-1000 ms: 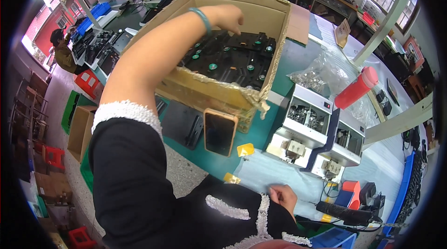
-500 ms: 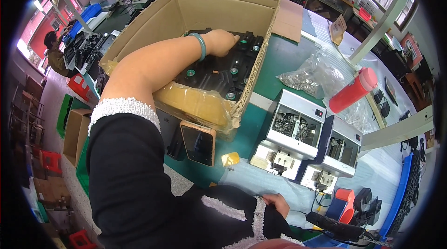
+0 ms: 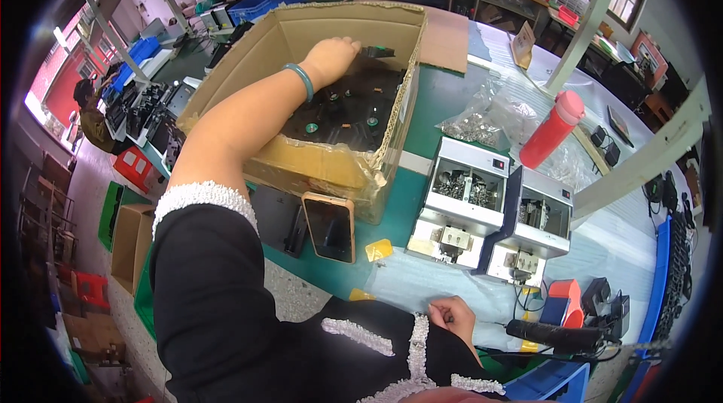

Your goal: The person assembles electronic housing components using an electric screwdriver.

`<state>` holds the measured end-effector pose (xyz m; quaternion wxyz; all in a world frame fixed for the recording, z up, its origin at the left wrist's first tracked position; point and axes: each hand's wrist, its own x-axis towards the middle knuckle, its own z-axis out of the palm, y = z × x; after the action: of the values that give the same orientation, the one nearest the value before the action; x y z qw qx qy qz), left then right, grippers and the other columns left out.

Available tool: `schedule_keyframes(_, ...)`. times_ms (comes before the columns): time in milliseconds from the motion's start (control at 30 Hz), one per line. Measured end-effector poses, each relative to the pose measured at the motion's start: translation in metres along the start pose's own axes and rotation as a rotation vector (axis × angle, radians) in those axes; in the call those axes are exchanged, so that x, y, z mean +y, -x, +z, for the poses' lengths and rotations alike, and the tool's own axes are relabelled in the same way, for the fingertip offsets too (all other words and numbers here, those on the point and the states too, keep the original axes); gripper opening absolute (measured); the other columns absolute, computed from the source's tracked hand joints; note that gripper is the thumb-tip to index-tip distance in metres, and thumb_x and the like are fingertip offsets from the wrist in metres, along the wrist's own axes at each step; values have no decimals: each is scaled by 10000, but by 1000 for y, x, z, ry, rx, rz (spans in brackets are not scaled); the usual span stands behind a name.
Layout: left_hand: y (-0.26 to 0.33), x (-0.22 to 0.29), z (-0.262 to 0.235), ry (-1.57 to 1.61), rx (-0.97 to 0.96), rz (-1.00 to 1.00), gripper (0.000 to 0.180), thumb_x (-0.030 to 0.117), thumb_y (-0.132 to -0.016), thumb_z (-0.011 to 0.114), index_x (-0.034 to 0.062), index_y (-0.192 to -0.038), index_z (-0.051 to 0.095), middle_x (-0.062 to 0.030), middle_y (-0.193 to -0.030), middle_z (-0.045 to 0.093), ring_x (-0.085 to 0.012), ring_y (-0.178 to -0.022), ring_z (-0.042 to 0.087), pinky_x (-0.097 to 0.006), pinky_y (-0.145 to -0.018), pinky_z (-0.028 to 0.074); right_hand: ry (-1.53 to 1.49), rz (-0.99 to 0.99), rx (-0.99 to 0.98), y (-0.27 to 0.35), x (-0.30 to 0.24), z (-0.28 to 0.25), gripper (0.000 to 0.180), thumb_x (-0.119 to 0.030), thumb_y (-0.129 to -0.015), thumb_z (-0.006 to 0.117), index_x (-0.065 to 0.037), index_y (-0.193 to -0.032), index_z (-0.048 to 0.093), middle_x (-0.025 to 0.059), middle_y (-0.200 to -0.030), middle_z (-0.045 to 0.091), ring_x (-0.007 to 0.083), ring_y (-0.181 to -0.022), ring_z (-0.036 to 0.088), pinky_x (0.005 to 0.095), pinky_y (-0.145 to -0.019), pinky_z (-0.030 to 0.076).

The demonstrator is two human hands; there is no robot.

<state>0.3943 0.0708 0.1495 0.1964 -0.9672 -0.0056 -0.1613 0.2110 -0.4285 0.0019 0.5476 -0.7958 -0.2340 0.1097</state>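
Note:
My left hand point(image 3: 331, 59) reaches into a large cardboard box point(image 3: 301, 154), its fingers closed on a black plastic part point(image 3: 376, 52) with a green spot at one end. The left forearm crosses the box's near left side. Beneath the hand, flat black panels point(image 3: 348, 105) with small green and metal round pieces fill the box floor. My right hand point(image 3: 455, 317) rests low in front of my body, near the table's front edge. Its fingers are curled in, and nothing shows between them.
Right of the box stand two metal machines point(image 3: 458, 199) point(image 3: 531, 226) with bins of small metal parts. Behind them are a plastic bag of hardware point(image 3: 474, 128) and a red bottle point(image 3: 552, 129). A phone point(image 3: 330, 228) leans by the box's near side. A person point(image 3: 94, 117) sits far left.
My left hand has come up off the panels with the black part in it. My right hand shows more, its fingers curled. The whole view has shifted slightly.

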Motion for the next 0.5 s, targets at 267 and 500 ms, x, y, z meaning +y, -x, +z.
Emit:
schedule_keyframes(267,52,-5,-142,-8,513,100,460,-3,-824,500,60,-1279,526,-141,-1181,603,-301,-1061,599,-368,-886,508,73,-154,-47,3,0,0,71,-86,-810,714,-53,-860,677,68,-754,624,130,-569,559,251,-533,453)
schedule_keyframes(500,137,101,-238,206,621,409,502,-32,-752,527,53,-1243,582,-143,-1181,619,-312,-1077,607,-395,-950,496,-284,-120,10,3,-16,-32,127,-65,-850,669,-18,-967,653,56,-812,636,101,-672,574,233,-587,462)
